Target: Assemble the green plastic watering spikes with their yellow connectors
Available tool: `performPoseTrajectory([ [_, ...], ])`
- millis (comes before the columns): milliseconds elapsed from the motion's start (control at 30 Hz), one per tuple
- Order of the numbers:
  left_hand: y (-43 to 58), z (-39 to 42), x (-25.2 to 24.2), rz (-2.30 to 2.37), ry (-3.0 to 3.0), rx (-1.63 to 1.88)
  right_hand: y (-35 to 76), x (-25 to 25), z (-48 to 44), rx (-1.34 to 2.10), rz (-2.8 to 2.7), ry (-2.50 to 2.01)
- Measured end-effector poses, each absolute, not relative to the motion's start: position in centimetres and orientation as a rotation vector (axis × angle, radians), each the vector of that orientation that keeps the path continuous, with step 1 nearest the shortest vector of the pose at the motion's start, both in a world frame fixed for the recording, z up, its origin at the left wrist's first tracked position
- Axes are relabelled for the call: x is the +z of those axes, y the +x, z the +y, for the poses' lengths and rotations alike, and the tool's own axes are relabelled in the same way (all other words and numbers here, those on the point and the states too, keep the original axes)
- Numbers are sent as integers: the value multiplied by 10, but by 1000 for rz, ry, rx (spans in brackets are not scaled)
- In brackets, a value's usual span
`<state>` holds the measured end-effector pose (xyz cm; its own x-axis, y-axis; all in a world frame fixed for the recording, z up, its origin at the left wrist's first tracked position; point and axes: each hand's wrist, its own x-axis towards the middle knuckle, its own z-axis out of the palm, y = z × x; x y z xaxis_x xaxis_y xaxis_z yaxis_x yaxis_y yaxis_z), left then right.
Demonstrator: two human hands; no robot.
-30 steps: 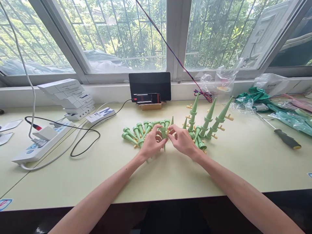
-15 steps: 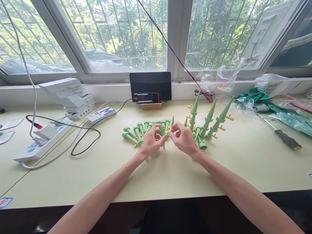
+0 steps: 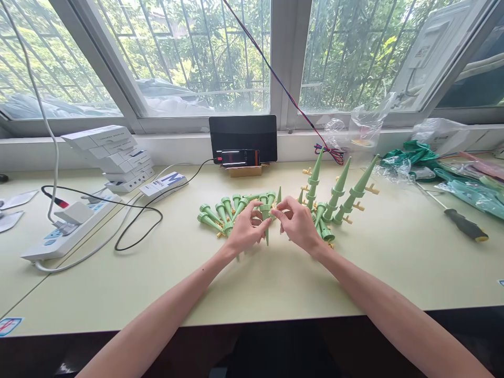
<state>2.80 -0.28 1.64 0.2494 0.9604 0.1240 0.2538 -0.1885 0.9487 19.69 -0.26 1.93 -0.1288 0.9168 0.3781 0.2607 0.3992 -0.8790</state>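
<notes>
My left hand (image 3: 248,228) is closed round a green plastic watering spike (image 3: 266,211), its tip pointing down over the table. At the side of this spike, the thumb and forefinger of my right hand (image 3: 297,223) pinch its small yellow valve (image 3: 274,210), which the fingers partly cover. Left of my left hand lies a fan of similar green spikes (image 3: 212,212) with yellow valves. Beyond my right hand, stacked green spikes (image 3: 356,194) stand with their tips up and yellow valves jutting out sideways. More spikes (image 3: 325,231) lie close by my right wrist.
A phone (image 3: 240,157) leans against a dark tablet (image 3: 244,134) by the window. To the left are a power strip (image 3: 74,226), a black cable (image 3: 137,207) and stacked white boxes (image 3: 118,157). A screwdriver (image 3: 464,224) and plastic bags (image 3: 417,157) lie at the right.
The held spike has shifted slightly to the right and down in my left hand. My right fingertips have turned a little at the valve.
</notes>
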Motion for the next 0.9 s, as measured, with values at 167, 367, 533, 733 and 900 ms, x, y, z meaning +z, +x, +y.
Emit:
performPoseTrajectory([
  [167,28,-3,15,1136,1621,997,197,20,-2,794,-1643,-1081],
  [367,28,-2,14,1123,1592,1014,197,21,-2,771,-1670,-1106],
  [533,28,-1,15,1131,1562,1031,197,19,-1,734,-1712,-1118],
  [733,29,-1,18,1157,1521,1086,198,15,2,677,-1782,-1127],
  [900,29,-2,19,1196,1650,1101,199,11,5,651,-1842,-1151],
])
